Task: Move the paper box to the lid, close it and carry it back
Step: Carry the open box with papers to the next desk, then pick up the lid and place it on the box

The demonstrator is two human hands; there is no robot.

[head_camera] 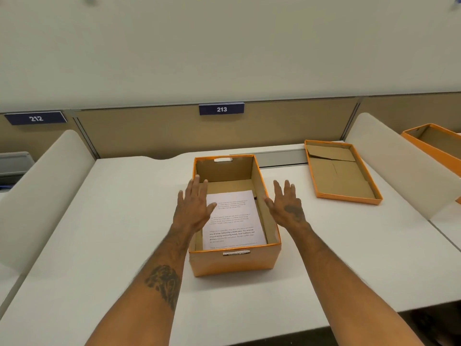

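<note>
An orange paper box (234, 262) stands open on the white desk (112, 233) in front of me, with printed sheets of paper (233, 221) lying inside. Its orange lid (341, 171) lies upside down to the right, near the back of the desk. My left hand (193, 206) hovers flat over the box's left rim, fingers spread, holding nothing. My right hand (287, 204) hovers by the box's right rim, fingers also spread and holding nothing. I cannot tell whether either hand touches the rim.
White rounded dividers stand at the left (42, 186) and right (399, 166) of the desk. A back panel carries a sign 213 (221, 109). Another orange box part (434, 143) sits on the neighbouring desk to the right.
</note>
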